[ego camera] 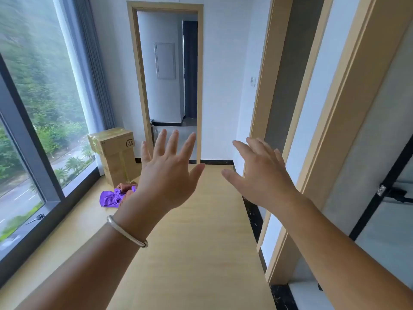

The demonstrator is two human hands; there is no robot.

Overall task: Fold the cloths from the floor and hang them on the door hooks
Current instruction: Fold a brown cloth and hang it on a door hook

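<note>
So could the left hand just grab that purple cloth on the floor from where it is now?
Probably not yet. The left hand is open and raised well above the floor, while the purple cloth lies crumpled farther ahead by the cardboard box. Nothing blocks the way; the person would likely need to step forward and bend down.

I'm in a sparsely furnished flat: wooden floor (201, 242), tall window (40, 108) over a road, wood-framed doorway (165, 86), cardboard box (116, 155)
</note>
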